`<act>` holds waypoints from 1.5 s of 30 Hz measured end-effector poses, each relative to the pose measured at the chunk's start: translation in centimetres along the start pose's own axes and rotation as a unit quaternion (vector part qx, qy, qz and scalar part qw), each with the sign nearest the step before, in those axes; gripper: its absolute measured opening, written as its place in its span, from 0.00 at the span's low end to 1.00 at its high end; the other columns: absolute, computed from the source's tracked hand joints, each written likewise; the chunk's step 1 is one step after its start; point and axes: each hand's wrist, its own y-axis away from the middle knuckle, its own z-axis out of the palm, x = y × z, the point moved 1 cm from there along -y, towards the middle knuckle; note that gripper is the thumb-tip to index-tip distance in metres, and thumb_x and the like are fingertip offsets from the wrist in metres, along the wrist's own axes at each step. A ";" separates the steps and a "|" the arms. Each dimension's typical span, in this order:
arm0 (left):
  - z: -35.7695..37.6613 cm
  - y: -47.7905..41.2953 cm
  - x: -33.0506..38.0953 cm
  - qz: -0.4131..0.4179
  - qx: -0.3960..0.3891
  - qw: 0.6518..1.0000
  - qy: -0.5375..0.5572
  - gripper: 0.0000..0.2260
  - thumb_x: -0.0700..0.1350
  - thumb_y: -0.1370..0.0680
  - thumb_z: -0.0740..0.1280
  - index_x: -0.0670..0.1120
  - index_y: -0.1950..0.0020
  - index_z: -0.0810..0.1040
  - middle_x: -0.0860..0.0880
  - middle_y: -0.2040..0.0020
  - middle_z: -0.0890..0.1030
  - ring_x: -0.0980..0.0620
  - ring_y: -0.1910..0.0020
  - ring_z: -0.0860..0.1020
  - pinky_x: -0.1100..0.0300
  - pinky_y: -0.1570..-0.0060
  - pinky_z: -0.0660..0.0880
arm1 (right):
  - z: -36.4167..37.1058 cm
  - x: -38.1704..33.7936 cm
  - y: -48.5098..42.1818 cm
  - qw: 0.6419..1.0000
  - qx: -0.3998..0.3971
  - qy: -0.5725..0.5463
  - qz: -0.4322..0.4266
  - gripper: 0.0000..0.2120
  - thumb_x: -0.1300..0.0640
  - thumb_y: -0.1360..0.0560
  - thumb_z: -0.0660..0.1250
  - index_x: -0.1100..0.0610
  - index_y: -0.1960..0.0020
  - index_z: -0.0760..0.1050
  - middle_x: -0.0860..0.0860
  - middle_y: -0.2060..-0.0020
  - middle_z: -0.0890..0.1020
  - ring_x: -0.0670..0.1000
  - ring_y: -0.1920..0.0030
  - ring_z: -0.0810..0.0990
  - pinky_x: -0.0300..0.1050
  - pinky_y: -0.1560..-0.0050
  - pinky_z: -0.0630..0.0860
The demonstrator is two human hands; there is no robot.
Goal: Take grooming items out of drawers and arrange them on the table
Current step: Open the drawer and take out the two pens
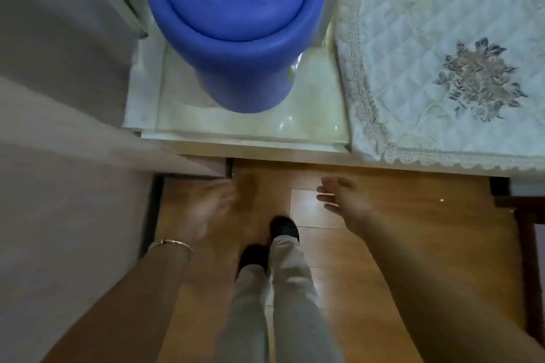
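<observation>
Hovering above the wood floor (413,230), your left hand (206,209), blurred, and your right hand (343,200) are both open, fingers loosely extended, holding nothing. Ahead on your right stands the cloth-covered table (413,38); a blue bin (236,38) sits just left of it.

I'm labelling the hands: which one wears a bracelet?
The left hand; a thin bracelet circles its wrist, while the wrist of the right hand is bare.
</observation>
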 end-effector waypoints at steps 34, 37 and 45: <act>-3.6 8.6 3.5 0.417 0.111 0.789 -0.437 0.12 0.44 0.22 0.60 0.41 0.43 0.77 0.41 0.45 0.80 0.43 0.45 0.74 0.52 0.43 0.69 | 2.6 -2.1 9.9 0.847 0.175 0.392 -0.314 0.12 0.57 0.24 0.60 0.64 0.50 0.78 0.60 0.52 0.80 0.58 0.51 0.76 0.50 0.49 0.72; -3.7 10.0 2.5 0.407 0.101 0.809 -0.413 0.11 0.43 0.22 0.60 0.40 0.45 0.78 0.42 0.47 0.80 0.43 0.47 0.76 0.52 0.46 0.71 | 2.5 -0.7 11.3 0.859 0.169 0.381 -0.298 0.13 0.57 0.23 0.60 0.66 0.50 0.77 0.62 0.52 0.80 0.59 0.51 0.76 0.53 0.48 0.74; -5.0 14.3 -3.7 0.373 0.095 0.833 -0.398 0.08 0.42 0.23 0.62 0.43 0.52 0.81 0.46 0.52 0.83 0.47 0.51 0.79 0.55 0.48 0.72 | 2.6 5.2 15.8 0.881 0.145 0.382 -0.238 0.10 0.60 0.25 0.61 0.60 0.51 0.80 0.58 0.51 0.81 0.57 0.48 0.77 0.46 0.48 0.72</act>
